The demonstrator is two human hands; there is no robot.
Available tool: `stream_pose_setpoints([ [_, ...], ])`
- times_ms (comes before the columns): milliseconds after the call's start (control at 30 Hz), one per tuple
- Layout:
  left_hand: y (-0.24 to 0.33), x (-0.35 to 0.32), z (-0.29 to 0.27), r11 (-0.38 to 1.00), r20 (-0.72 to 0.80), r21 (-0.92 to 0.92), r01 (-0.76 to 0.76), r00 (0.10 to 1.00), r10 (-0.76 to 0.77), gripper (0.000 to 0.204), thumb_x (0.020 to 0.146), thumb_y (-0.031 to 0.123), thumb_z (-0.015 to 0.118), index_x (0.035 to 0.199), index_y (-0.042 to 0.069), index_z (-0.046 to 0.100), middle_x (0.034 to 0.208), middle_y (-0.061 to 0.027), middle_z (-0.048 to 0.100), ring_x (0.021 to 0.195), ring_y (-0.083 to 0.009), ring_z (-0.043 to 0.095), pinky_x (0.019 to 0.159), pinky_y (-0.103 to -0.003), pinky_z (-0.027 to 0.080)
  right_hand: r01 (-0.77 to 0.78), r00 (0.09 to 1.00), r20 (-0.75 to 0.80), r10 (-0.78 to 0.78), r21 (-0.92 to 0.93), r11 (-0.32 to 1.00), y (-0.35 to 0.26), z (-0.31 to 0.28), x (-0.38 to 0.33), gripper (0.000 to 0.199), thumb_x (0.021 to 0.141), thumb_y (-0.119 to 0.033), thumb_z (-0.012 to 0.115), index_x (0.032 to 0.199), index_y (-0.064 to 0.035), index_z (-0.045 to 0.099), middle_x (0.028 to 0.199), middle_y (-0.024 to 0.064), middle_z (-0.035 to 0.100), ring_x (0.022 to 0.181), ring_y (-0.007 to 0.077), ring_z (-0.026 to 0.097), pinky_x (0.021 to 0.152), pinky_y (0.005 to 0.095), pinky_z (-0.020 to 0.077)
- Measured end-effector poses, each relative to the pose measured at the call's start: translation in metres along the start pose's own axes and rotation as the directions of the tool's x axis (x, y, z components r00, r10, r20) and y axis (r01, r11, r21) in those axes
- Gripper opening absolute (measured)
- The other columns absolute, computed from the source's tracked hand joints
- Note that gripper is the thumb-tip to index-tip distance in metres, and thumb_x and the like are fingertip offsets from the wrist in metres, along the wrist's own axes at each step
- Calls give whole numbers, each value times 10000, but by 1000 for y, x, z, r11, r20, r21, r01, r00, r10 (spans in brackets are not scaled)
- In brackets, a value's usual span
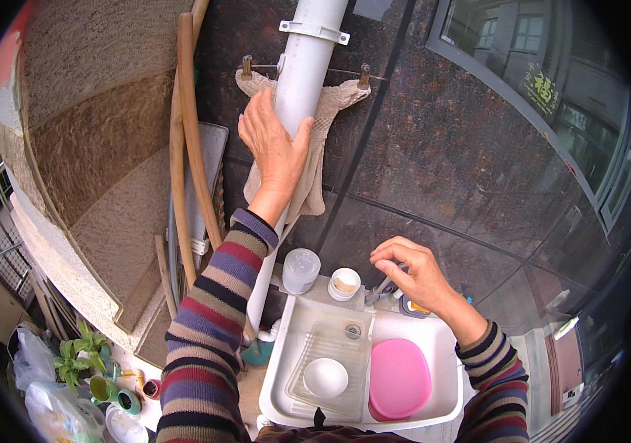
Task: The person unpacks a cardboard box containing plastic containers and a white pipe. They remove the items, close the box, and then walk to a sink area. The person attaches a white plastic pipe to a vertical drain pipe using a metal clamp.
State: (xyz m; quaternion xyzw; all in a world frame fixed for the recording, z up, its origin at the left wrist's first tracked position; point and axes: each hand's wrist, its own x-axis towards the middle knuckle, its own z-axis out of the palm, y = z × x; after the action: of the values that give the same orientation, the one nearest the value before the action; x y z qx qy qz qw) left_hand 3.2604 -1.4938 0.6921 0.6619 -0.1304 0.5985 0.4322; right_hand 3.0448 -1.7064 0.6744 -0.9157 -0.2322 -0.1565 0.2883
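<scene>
My left hand (pixel 275 151) is raised in front of a white drainpipe (pixel 307 77). Its fingers point upward with the thumb apart, and it holds nothing I can see; whether the palm touches the pipe or the cloth is hidden. Behind the pipe hangs a beige towel (pixel 319 166), clipped by its corners to a thin wire. My right hand (pixel 419 277) hovers over the back of a white sink (pixel 448 362), near a metal tap (pixel 383 286), fingers loosely bent and nothing visible in them. Within the sink are a pink basin (pixel 400 376), a washboard area and a white bowl (pixel 326 378).
A clear plastic tub (pixel 301 270) and a white cup (pixel 344 283) stand on the sink's back ledge. Wooden poles (pixel 190 133) lean left of the pipe. Potted plants (pixel 83 347) and plastic bags (pixel 61 413) sit at lower left. A dark stone wall (pixel 463 162) rises behind, with a window at upper right.
</scene>
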Motion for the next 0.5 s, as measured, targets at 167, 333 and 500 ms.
stream_pose_setpoints([
  [167,0,-64,-14,994,121,-24,105,987,-101,655,836,195,703,1375,-17,396,1353,-208,444,1311,-366,386,1128,-480,225,-296,929,-9,371,582,757,34,31,-70,288,1028,-208,544,1037,40,690,1075,140,707,1020,219,671,953,362,511],
  [333,15,-132,-55,948,379,-169,269,906,-190,280,897,128,655,1151,14,618,1227,-142,571,1146,-302,544,926,-357,460,-24,918,0,397,998,54,35,45,-74,615,1087,-407,241,1467,67,338,1527,253,350,1429,346,349,1198,461,282],
  [500,14,-225,-96,847,654,-173,503,701,-283,174,973,113,597,1064,-21,662,1102,-80,646,997,-175,610,886,-301,468,48,937,20,348,981,-188,47,41,-94,646,1082,-432,222,1490,63,301,1562,251,294,1475,356,261,1230,466,210],
])
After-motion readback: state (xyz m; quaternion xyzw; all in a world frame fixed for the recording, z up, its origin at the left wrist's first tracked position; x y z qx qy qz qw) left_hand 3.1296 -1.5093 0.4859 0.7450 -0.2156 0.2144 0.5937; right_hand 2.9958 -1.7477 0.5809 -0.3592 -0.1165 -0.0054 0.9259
